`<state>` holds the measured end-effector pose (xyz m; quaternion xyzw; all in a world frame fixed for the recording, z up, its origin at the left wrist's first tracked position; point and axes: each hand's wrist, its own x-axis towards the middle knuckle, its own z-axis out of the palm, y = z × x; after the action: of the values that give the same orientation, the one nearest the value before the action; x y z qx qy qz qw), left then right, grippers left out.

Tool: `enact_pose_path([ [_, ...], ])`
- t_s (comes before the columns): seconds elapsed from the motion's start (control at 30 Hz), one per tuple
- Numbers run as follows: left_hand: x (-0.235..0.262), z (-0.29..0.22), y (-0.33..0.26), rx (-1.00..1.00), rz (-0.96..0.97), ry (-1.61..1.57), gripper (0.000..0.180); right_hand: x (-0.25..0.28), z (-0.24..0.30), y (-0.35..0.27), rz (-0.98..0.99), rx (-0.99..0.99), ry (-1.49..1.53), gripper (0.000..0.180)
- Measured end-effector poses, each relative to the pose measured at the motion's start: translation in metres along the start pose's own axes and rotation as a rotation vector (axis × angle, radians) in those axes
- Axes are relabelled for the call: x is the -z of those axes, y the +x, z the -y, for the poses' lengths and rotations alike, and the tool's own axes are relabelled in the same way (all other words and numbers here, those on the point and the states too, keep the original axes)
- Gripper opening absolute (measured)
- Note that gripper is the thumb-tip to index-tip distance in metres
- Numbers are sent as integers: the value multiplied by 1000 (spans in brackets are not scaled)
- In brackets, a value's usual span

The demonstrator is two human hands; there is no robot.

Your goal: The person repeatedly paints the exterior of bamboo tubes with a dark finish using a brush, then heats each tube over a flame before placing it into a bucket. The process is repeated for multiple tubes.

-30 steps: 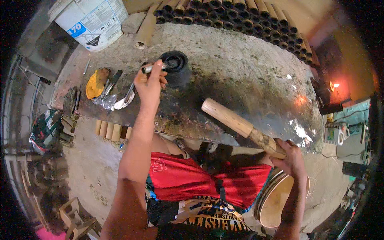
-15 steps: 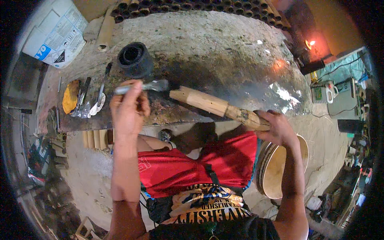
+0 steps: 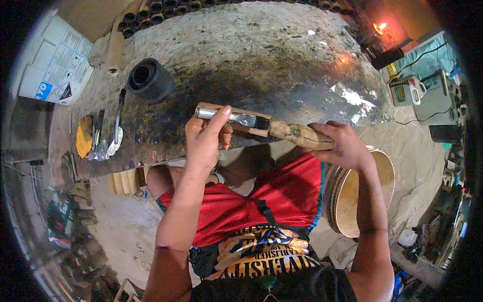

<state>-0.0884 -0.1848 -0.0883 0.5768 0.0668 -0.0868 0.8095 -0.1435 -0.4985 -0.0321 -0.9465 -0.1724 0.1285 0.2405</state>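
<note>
- Bamboo tube is held level above the near edge of the surface, over the person's lap, with the right hand wrapped around its tapered right end, fingers closed on it.
- A metal tool, silvery and flat, is gripped in the left hand; its fingers are clamped on the handle, and the blade is laid along the tube's cut, darkened opening.
- A slip is judged possible: the tube is supported only at one end, so it could be rolled or tipped under the tool's pressure, and the blade could be driven toward the lap or the holding hand.
- The tube's thin wall by the opening could be split if the tool is levered hard.
- The dark ring-shaped holder and the loose blades near the surface's left edge are well apart from the hands, so little risk is seen there.
- A small flame burns past the far right corner; it is far from the work.
- A white rectangular bag or sack with a blue patch and printed panel lies off the far left corner.
- A pale jug-shaped container with a greenish label stands off the right edge; what it holds cannot be told, the view being bent and dim there.
- A row of tube ends is stacked along the far edge.
</note>
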Motion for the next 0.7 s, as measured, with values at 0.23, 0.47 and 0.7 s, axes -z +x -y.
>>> enact_pose_path([
  [0.23,4,4,5,-30,-17,147,21,-6,-7,2,-45,40,41,65],
  [0.47,58,-9,21,-105,-170,173,25,-6,-11,6,14,7,71,65],
  [0.7,115,-34,33,-181,-327,222,24,-5,-9,9,44,-57,34,67],
])
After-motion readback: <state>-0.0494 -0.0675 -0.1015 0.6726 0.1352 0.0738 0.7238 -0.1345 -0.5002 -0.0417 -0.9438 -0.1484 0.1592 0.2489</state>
